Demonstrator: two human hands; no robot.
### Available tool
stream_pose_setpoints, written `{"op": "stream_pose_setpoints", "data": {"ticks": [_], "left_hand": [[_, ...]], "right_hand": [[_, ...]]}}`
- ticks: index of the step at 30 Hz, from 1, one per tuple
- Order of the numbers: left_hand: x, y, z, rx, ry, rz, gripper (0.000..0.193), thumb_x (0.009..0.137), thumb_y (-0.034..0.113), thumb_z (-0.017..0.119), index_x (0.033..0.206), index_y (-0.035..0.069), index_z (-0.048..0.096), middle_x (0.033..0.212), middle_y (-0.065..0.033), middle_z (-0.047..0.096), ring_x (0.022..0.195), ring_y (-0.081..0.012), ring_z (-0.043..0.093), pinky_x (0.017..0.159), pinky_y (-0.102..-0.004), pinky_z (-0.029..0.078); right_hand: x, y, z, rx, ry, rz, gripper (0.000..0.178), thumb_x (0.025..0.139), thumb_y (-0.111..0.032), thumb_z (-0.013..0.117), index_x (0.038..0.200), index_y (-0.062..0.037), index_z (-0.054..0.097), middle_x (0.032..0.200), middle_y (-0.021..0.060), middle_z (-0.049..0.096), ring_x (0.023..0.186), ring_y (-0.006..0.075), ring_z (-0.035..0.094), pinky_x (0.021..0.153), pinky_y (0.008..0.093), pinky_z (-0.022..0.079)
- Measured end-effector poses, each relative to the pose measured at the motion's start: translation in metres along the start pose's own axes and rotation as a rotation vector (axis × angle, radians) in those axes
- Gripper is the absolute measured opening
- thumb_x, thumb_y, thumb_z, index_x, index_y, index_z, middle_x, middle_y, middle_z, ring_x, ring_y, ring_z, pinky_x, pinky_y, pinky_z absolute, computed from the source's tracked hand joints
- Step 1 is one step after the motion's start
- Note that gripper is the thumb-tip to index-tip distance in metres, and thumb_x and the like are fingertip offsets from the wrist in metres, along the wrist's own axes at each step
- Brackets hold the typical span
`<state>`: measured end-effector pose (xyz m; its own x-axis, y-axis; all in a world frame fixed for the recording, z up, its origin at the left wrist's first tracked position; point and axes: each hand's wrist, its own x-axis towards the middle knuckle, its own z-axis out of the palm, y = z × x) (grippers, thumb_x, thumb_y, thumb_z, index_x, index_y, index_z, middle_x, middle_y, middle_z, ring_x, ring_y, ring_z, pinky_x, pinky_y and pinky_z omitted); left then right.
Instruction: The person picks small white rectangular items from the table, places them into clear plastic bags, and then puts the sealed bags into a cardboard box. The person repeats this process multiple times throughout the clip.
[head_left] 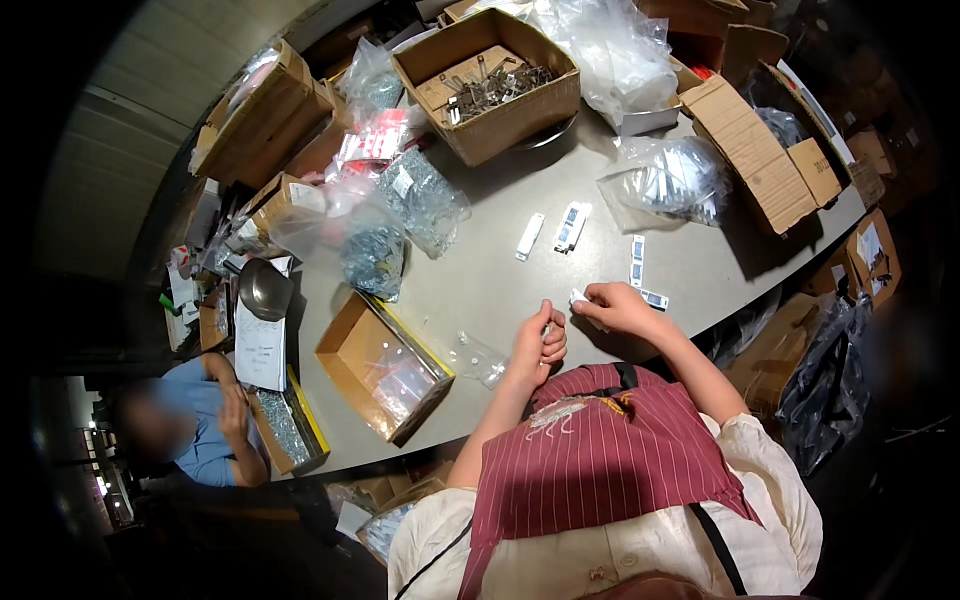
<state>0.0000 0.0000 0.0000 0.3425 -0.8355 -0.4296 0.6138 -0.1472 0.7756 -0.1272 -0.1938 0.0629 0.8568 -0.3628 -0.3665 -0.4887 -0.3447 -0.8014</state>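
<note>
Close to the table's front edge, my left hand (539, 346) is closed; a small pale bit shows at its fingers, too small to name. Beside it, my right hand (617, 308) pinches a small white piece (577, 297), its kind partly hidden by the fingers. Just past my right hand lie two small white-and-blue strip-like packets, one upright (637, 260) and one slanting (653, 299). Farther off are a white packet (530, 237) and a thicker white-and-blue one (571, 227). A small clear plastic bag (480, 360) rests left of my left hand.
An open carton of metal parts (500, 90) stands at the back. Left are a shallow box with plastic bags (340, 340), bagged parts (420, 200) and a metal bowl (266, 290). A clear bag (670, 180) and cardboard box (750, 150) sit right. Another person (215, 410) works at left.
</note>
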Motion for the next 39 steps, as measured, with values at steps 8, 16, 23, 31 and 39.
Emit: {"op": "stream_pose_setpoints", "data": {"ticks": [8, 16, 23, 31, 39], "left_hand": [[-0.025, 0.046, 0.041, -0.649, 0.137, -0.328, 0.03, 0.11, 0.027, 0.049, 0.113, 0.0, 0.061, 0.086, -0.0028, 0.062, 0.073, -0.0136, 0.058, 0.055, -0.0249, 0.044], [0.001, 0.048, 0.037, 0.009, 0.206, 0.033, 0.031, 0.107, 0.032, 0.059, 0.111, 0.002, 0.063, 0.065, 0.0061, 0.046, 0.048, -0.0015, 0.034, 0.042, -0.0205, 0.024], [0.041, 0.078, 0.061, 0.126, 0.166, 0.177, 0.032, 0.105, 0.036, 0.063, 0.097, 0.005, 0.065, 0.061, 0.0059, 0.048, 0.051, -0.0034, 0.039, 0.046, -0.0247, 0.027], [0.03, 0.095, 0.087, 0.766, 0.088, 0.496, 0.03, 0.097, 0.024, 0.072, 0.078, 0.001, 0.065, 0.056, -0.0037, 0.048, 0.051, -0.0112, 0.04, 0.049, -0.0322, 0.033], [-0.002, 0.095, 0.086, -0.197, 0.026, 0.388, 0.023, 0.099, 0.015, 0.063, 0.079, 0.006, 0.058, 0.066, -0.0055, 0.058, 0.049, -0.008, 0.046, 0.047, -0.0244, 0.034]], "right_hand": [[0.088, -0.012, -0.034, -0.464, 0.496, -0.057, 0.049, 0.097, -0.043, 0.063, 0.091, 0.0054, 0.066, 0.085, 0.0292, 0.069, 0.084, 0.048, 0.068, 0.075, 0.0557, 0.053], [0.105, 0.017, -0.03, 0.075, 0.404, -0.15, 0.033, 0.093, -0.03, 0.065, 0.082, 0.0013, 0.062, 0.066, 0.0119, 0.06, 0.06, 0.0192, 0.056, 0.059, 0.0371, 0.047], [0.024, -0.021, -0.037, 0.793, 0.025, -0.033, 0.021, 0.095, -0.025, 0.059, 0.085, -0.0062, 0.064, 0.065, -0.0039, 0.051, 0.054, 0.0063, 0.048, 0.049, 0.0249, 0.04], [-0.008, 0.003, -0.031, 0.917, -0.014, 0.078, 0.034, 0.096, -0.031, 0.064, 0.11, -0.0013, 0.075, 0.087, -0.0008, 0.067, 0.077, 0.0078, 0.058, 0.068, 0.0245, 0.044], [-0.006, -0.003, -0.022, 1.06, 0.315, 0.022, 0.028, 0.103, -0.034, 0.062, 0.086, -0.0119, 0.067, 0.072, -0.0077, 0.057, 0.063, 0.0026, 0.048, 0.058, 0.0216, 0.037]]}}
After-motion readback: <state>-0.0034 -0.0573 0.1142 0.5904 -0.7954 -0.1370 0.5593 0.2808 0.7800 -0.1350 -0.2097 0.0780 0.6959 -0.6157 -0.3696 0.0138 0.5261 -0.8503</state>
